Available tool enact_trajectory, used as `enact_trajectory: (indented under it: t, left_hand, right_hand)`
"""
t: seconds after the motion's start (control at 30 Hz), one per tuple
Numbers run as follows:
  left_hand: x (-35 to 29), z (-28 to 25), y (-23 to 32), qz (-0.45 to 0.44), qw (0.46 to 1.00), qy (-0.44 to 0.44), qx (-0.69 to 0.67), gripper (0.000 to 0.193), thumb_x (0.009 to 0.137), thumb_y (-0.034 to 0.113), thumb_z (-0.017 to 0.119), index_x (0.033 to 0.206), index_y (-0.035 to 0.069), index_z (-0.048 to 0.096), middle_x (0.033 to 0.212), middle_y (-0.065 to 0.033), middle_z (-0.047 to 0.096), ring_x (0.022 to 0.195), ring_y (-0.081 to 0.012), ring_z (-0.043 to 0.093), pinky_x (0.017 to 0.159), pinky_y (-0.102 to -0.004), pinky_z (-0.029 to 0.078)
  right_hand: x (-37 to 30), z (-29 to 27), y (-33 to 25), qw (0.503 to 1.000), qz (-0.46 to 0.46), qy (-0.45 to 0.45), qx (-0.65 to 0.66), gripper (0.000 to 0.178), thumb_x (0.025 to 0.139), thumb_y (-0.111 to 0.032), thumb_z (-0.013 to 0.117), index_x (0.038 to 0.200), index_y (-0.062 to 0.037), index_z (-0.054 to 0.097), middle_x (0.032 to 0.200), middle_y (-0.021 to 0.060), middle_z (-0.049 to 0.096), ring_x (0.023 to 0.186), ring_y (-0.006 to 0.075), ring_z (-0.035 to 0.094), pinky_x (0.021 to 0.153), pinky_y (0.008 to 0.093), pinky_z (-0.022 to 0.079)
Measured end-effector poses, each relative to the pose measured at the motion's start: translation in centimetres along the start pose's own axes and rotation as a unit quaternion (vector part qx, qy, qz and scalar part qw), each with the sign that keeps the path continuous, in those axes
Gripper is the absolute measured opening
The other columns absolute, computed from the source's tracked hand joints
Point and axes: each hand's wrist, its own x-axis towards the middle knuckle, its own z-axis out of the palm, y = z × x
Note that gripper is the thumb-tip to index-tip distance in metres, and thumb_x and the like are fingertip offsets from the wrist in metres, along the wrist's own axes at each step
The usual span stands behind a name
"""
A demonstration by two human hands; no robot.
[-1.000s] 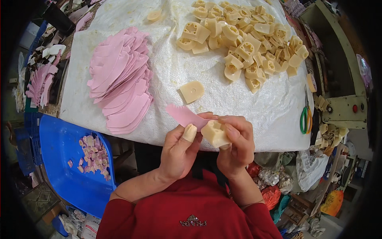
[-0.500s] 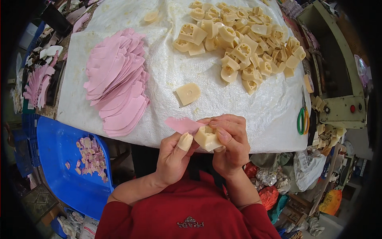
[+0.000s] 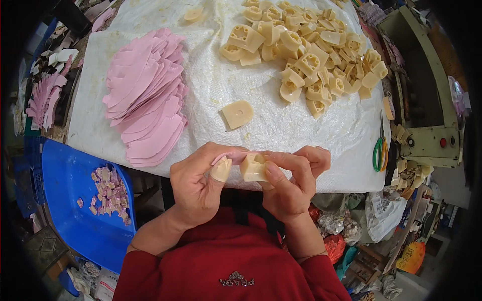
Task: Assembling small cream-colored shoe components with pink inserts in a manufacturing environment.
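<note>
My right hand (image 3: pixel 291 183) grips a cream moulded block (image 3: pixel 253 168) with a hollow in its top, held just in front of the table's near edge. My left hand (image 3: pixel 198 183) pinches a pink cut piece (image 3: pixel 232 154) against the block's left side; its thumb wears a cream finger cover. A stack of pink cut pieces (image 3: pixel 148 100) lies fanned out on the left of the white woven sheet (image 3: pixel 211 85). One loose cream block (image 3: pixel 238 114) sits alone in the middle, and a heap of several cream blocks (image 3: pixel 311 55) fills the far right.
A blue tray (image 3: pixel 70 200) with small pink and cream scraps stands lower left. Green-handled scissors (image 3: pixel 379 150) lie at the sheet's right edge, beside a cream-coloured machine (image 3: pixel 427 110) with red buttons. More pink pieces (image 3: pixel 45 98) sit at the far left. Bags and clutter lie lower right.
Both hands drew closer to my body with the block. The pink piece, sticking out flat a second ago, is now folded against the block under my left fingers.
</note>
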Motion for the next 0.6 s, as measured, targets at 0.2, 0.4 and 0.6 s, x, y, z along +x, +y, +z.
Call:
enact_trajectory:
  t: [0.2, 0.4, 0.6]
  left_hand:
    - [-0.6, 0.5, -0.5, -0.008, 0.999, 0.012, 0.036, 0.014, 0.089, 0.005, 0.057, 0.098, -0.004, 0.064, 0.087, -0.0148, 0.066, 0.077, -0.0203, 0.065, 0.068, -0.0277, 0.050]
    - [-0.7, 1.3, -0.7, 0.018, 0.994, 0.010, 0.111, 0.014, 0.088, 0.004, 0.058, 0.098, -0.004, 0.063, 0.087, -0.0157, 0.064, 0.075, -0.0232, 0.062, 0.068, -0.0296, 0.049]
    - [-0.8, 0.9, -1.1, 0.018, 0.997, -0.002, 0.073, 0.019, 0.085, 0.004, 0.063, 0.103, 0.000, 0.066, 0.091, -0.0117, 0.060, 0.081, -0.0196, 0.059, 0.072, -0.0271, 0.047]
  right_hand:
    - [0.8, -0.4, -0.5, 0.983, 0.040, -0.138, -0.114, 0.026, 0.064, -0.012, 0.063, 0.089, -0.0142, 0.061, 0.077, -0.0041, 0.053, 0.079, 0.0186, 0.050, 0.077, 0.0438, 0.024]
    - [0.3, -0.2, -0.3, 0.981, 0.036, -0.161, -0.102, 0.027, 0.062, -0.011, 0.062, 0.089, -0.0115, 0.060, 0.078, -0.0014, 0.052, 0.078, 0.0195, 0.049, 0.077, 0.0439, 0.025]
    - [-0.7, 0.7, 1.2, 0.992, 0.079, -0.090, 0.037, 0.031, 0.062, -0.005, 0.068, 0.091, -0.0108, 0.060, 0.078, 0.0005, 0.053, 0.076, 0.0205, 0.048, 0.076, 0.0412, 0.027]
